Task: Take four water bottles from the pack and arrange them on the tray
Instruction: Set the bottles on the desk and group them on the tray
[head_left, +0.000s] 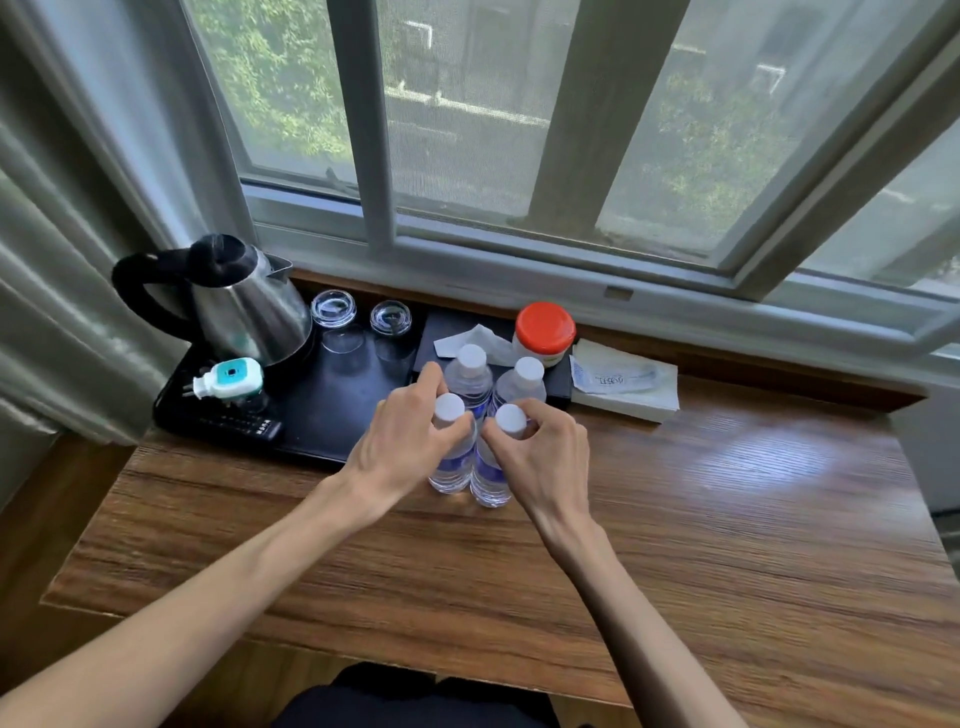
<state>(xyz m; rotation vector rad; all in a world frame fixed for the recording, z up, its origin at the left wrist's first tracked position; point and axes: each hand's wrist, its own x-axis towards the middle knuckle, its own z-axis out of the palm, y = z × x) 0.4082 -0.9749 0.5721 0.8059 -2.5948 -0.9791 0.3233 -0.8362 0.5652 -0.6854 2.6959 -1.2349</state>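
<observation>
We have four water bottles (470, 410) clustered upright in a tight two-by-two, standing on the wooden table (727, 493) at the right edge of the black tray (332, 415). We can't tell whether the two far ones sit on the tray's corner or just off it. No pack wrap visible around them.

Our left hand (405, 441) is closed around the near-left bottle (451, 452) at the neck, thumb and fingers pinching under the cap. Our right hand (540, 457) is closed the same way on the near-right bottle (491, 462). The far two bottles stand just beyond our fingertips, touching or nearly touching the ones we hold.

Risks as we see them:
- Neck pinch, high grip. Bottles look full, so they can swing at the base and knock the far pair over. Those have nothing bracing them.
- The near pair press against each other between our hands. Lifting both at once may drag one against the other and twist a grip loose.
- Tray space ahead and left of our left hand is tight: two upturned glasses (363, 325), a kettle (244, 306), a plug-in gadget (228, 379), a remote (244, 426). A bottle base catching a glass could tip or chip it.
- Beyond our right hand: red-lidded jar (543, 332) and tissues (478, 343). A falling far bottle lands there.
- The tray rim could trip a dragged base, so we'd lift clear, not slide.
</observation>
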